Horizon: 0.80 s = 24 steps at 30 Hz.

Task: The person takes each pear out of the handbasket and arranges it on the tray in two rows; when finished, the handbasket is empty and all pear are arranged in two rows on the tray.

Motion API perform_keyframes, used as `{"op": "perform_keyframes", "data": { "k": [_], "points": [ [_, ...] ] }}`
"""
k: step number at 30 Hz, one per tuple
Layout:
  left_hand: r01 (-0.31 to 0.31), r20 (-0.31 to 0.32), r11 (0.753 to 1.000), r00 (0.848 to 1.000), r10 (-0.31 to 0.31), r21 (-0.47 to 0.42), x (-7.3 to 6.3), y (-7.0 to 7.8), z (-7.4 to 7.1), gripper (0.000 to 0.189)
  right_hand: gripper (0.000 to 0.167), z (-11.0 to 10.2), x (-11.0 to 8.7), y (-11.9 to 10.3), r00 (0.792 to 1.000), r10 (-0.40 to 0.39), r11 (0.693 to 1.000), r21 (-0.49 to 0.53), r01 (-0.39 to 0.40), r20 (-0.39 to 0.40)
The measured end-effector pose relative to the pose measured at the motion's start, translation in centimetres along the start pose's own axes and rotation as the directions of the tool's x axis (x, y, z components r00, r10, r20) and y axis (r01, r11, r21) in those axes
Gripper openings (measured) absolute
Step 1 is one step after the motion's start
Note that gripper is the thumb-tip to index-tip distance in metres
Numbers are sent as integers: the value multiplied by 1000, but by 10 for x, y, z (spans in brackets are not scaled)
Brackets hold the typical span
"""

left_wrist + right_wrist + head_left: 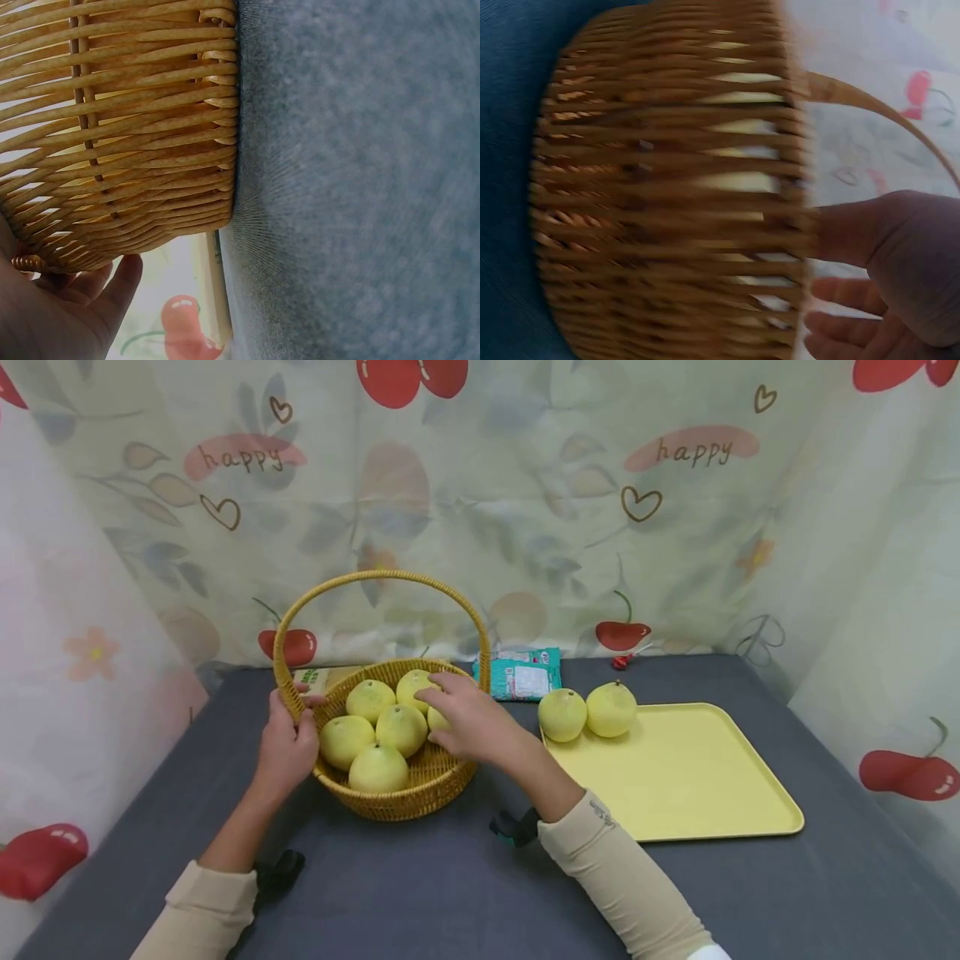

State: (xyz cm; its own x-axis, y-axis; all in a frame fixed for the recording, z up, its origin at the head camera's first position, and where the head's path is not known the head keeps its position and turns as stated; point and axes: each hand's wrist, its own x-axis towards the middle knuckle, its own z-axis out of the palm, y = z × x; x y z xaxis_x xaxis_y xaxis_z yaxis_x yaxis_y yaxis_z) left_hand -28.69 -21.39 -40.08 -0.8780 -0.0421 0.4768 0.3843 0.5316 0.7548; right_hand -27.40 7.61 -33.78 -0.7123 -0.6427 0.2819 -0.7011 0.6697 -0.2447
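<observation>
A woven wicker basket (401,806) with a tall arched handle stands on the table with several yellow-green pears (401,730) in it. My left hand (288,739) grips the basket at its left side, where the handle meets the rim; the left wrist view shows this hand (67,315) at the wicker edge. Over the basket's right side, my right hand (472,718) has its thumb and fingers round a pear (437,720), mostly hidden by the hand. The right wrist view shows the hand (900,277) reaching over the rim, its fingertips hidden behind the wicker.
A yellow tray (697,777) lies to the right, with two pears (587,713) at its back left corner. Behind the basket are a teal packet (528,675) and a partly hidden beige packet (315,678). A small red-wrapped item (621,662) lies near the printed curtain.
</observation>
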Motion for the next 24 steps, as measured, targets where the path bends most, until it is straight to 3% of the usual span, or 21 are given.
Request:
{"op": "perform_keyframes", "data": {
  "k": [5, 11, 18, 21, 24],
  "points": [
    [-4, 13, 1000, 1000, 4, -7, 0, -1, 1, 33, 57, 21, 7, -2, 989, 131, 976, -184, -117, 68],
    [-10, -9, 1000, 1000, 10, 2, 1, 2, -1, 33, 64, 24, 13, -7, 952, 295, 925, -276, -262, 84],
    [1, 10, 1000, 1000, -1, -2, 0, 3, 0, 33, 52, 23, 13, -19, 939, 341, 855, -426, -295, 35],
    [5, 7, 1000, 1000, -5, -6, 0, 3, 1, 34, 49, 23, 13, -17, 945, 326, 862, -417, -288, 23],
    [8, 2, 1000, 1000, -8, -7, 1, 3, 0, 33, 46, 23, 13, -12, 956, 291, 893, -364, -263, 24]
  ]
}}
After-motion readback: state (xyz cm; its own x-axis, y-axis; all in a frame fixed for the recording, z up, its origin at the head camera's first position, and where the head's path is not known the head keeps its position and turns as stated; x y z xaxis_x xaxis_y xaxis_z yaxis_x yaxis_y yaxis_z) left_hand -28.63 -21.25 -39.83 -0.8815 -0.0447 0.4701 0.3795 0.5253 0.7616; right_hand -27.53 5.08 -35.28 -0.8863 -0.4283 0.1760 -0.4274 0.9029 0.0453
